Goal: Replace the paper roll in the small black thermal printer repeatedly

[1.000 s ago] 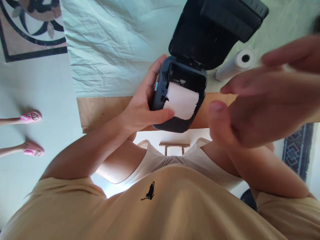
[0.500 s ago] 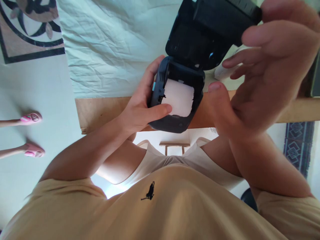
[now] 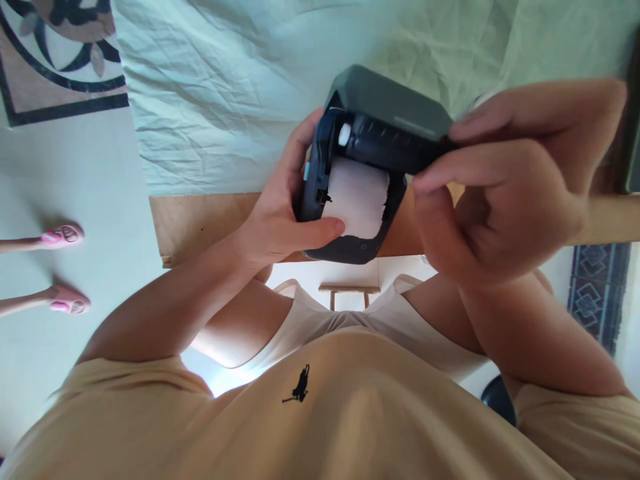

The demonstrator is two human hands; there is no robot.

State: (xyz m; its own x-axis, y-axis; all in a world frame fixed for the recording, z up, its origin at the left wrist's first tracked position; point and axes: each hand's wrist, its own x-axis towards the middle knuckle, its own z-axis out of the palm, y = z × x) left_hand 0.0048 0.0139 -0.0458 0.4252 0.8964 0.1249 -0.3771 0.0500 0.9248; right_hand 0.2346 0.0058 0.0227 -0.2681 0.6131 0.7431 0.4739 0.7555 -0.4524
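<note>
in the head view, our left hand point(image 3: 277, 217) gripped the small dark printer point(image 3: 350, 193) at the table edge point(image 3: 200, 220), thumb on its white paper roll point(image 3: 357, 200). our right hand point(image 3: 500, 193) pinched the half-lowered lid point(image 3: 395, 110).

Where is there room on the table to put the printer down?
The wrinkled cloth is bare left of and beyond the printer. The bare wood edge is narrow. It is crowded where the left hand and right hand hold the printer.
</note>
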